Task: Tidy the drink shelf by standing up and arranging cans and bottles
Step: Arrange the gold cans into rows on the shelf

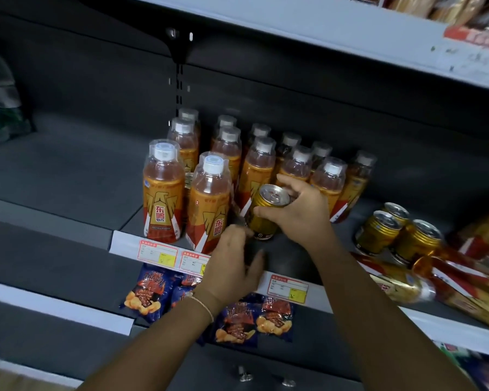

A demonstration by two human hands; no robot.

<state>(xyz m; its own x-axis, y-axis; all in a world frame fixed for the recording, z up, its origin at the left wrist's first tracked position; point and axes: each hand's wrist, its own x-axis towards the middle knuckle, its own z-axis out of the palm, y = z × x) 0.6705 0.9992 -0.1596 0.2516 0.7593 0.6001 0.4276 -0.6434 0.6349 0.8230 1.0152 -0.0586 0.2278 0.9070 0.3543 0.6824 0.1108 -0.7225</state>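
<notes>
A gold can stands nearly upright, slightly tilted, on the dark shelf, just in front of several orange energy-drink bottles standing in rows. My right hand wraps around the can's upper right side. My left hand hovers at the shelf's front edge below the can, fingers loosely spread, holding nothing. To the right stand three more gold cans, and beside them some orange bottles lie on their sides.
Price labels line the shelf's white front strip. Blue snack bags lie on the lower shelf. A white upper shelf overhangs with packaged goods. Wrapped water bottles sit at the far left.
</notes>
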